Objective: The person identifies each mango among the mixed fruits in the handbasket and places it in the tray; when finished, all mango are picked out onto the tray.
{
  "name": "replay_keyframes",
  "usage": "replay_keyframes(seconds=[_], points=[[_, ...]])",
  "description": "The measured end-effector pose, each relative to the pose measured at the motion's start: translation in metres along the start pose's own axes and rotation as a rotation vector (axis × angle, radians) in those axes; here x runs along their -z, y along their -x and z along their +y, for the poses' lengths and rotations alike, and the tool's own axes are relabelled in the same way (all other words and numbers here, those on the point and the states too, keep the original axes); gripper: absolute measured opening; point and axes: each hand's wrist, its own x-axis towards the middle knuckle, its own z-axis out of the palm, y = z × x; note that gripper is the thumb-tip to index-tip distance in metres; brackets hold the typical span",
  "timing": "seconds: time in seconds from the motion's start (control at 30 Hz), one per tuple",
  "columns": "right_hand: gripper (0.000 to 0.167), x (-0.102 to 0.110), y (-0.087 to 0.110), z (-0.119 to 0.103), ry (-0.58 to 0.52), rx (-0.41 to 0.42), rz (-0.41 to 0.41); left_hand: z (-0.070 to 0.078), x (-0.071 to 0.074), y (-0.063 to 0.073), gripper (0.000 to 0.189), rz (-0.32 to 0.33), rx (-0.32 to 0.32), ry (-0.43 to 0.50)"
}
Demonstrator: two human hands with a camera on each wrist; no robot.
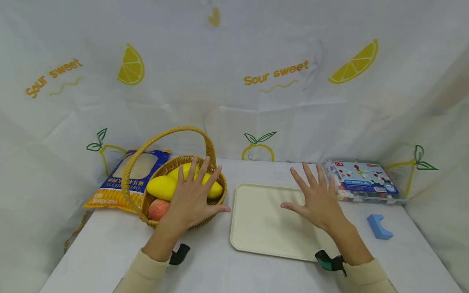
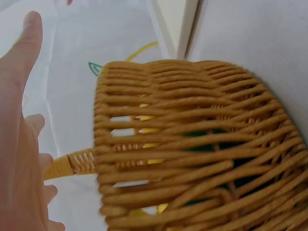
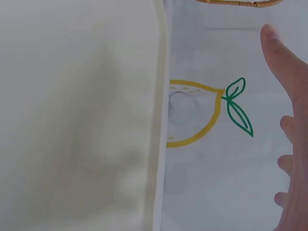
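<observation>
My left hand (image 1: 192, 203) is spread with straight fingers in front of the wicker basket (image 1: 170, 160), covering part of it in the head view. The basket holds several yellow fruits (image 1: 161, 187) and a reddish peach-like fruit (image 1: 158, 209). In the left wrist view the woven basket side (image 2: 192, 144) fills much of the picture, with the thumb (image 2: 28, 43) apart from it. Above the cream tray (image 1: 264, 228) hovers my right hand (image 1: 320, 201), fingers fanned out and holding nothing. The right wrist view shows the bare tray surface (image 3: 77, 115) beside that hand (image 3: 293, 110).
Behind the basket at left leans a blue and yellow pasta bag (image 1: 128, 179). A clear plastic case (image 1: 366, 181) with a printed label lies at back right. Nearer on that side is a blue notched block (image 1: 379, 227). A printed white cloth (image 1: 234, 101) hangs behind the table.
</observation>
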Motion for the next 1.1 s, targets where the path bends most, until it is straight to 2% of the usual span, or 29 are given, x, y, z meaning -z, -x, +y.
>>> replay_keyframes(seconds=[0.2, 0.37, 0.5, 0.67, 0.87, 1.1], points=[[0.104, 0.005, -0.012, -0.006, -0.006, 0.067, 0.026, -0.008, 0.02, 0.008, 0.112, 0.039, 0.009, -0.011], [0.098, 0.008, -0.023, -0.015, -0.065, 0.132, 0.059, -0.017, 0.035, 0.018, 0.108, 0.165, 0.002, -0.001], [0.09, 0.008, -0.031, -0.025, -0.135, 0.139, 0.029, -0.025, 0.043, 0.027, 0.101, 0.273, -0.042, 0.013], [0.085, 0.009, -0.043, -0.042, -0.209, 0.144, -0.008, -0.034, 0.054, 0.041, 0.085, 0.413, -0.079, 0.081], [0.085, 0.01, -0.06, -0.063, -0.288, 0.175, -0.001, -0.046, 0.071, 0.057, 0.067, 0.498, -0.031, 0.147], [0.081, 0.01, -0.081, -0.098, -0.398, 0.221, -0.05, -0.064, 0.084, 0.078, 0.054, 0.705, 0.072, 0.184]])
